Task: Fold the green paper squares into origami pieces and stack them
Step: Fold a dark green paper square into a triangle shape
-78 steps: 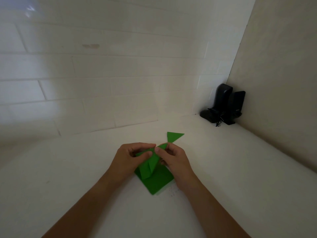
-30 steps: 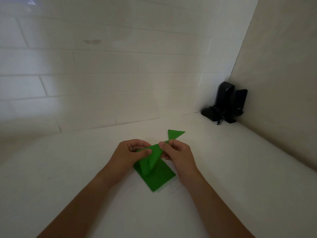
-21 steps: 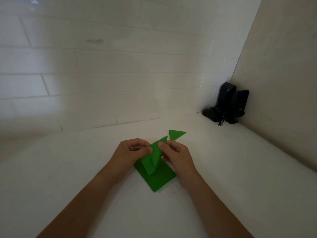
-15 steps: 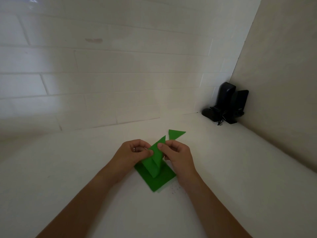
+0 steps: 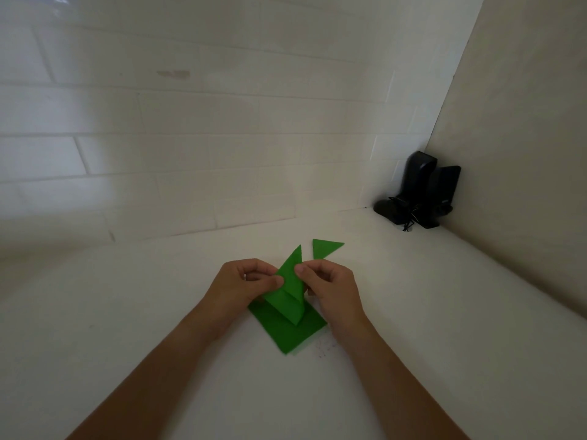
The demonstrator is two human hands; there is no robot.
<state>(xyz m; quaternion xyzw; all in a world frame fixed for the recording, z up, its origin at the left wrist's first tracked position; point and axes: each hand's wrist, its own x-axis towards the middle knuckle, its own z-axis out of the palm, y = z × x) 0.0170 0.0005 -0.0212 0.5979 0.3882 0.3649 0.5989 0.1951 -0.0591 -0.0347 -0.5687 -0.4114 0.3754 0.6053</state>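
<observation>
Green partly folded paper piece [image 5: 287,292] at frame centre, pinched by left hand [image 5: 243,285] and right hand [image 5: 330,285], above stack of flat green paper squares [image 5: 290,333]; small green folded triangle [image 5: 324,247] just beyond.

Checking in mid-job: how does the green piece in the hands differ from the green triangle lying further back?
The held piece is pinched by the left hand and right hand above the flat green paper; the small triangle lies untouched on the white surface.
The held piece looks longer and narrower, with a visible flap; the small triangle is a compact flat shape.
Both are the same green paper.
</observation>
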